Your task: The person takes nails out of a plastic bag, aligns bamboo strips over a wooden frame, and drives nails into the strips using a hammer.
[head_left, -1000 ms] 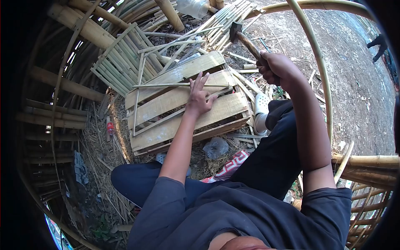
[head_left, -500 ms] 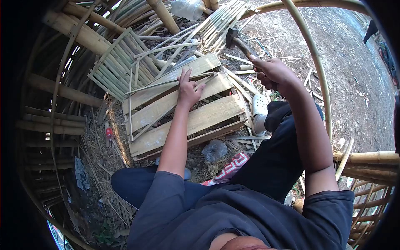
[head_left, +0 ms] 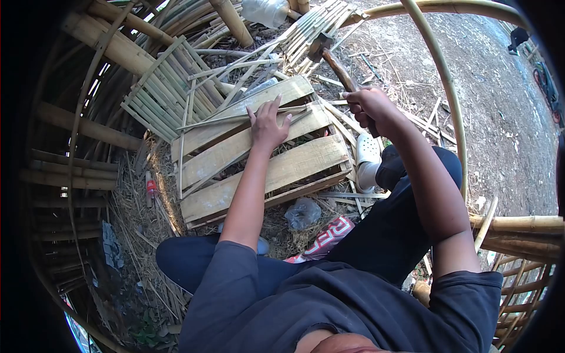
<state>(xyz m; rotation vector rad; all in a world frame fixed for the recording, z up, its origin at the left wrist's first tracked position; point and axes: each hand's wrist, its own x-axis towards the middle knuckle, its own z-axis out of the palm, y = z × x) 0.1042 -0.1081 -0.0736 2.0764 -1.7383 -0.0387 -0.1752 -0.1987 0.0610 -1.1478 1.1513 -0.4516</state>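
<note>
A slatted wooden crate (head_left: 294, 166) lies at the middle of the view, its pale top boards parted by gaps. Across its upper boards runs a thin bamboo strip (head_left: 218, 121), one end pointing to 9 o'clock. The left hand (head_left: 269, 128) rests palm down over this strip, fingers spread and lightly bent, thumb apart; whether it pinches the strip cannot be told.

Taking the crate as the clock's centre, the hammer (head_left: 339, 69) is toward 1 o'clock, raised in the right hand (head_left: 372, 110), whose fingers are closed round its wooden handle. The metal head points up and left, to the hand's 11 o'clock.

Farther out, a slatted bamboo panel (head_left: 168, 94) leans at 10 to 11 o'clock, and a bundle of split bamboo (head_left: 312, 35) lies at 1. A white clog (head_left: 368, 151) on the person's foot is at 3 o'clock, near the crate. At 5 lies a crumpled clear plastic bag (head_left: 302, 213), with a red-and-white sack (head_left: 326, 236) beyond it. A bottle with a red label (head_left: 152, 187) lies at 8, on straw-littered ground (head_left: 132, 215).
</note>
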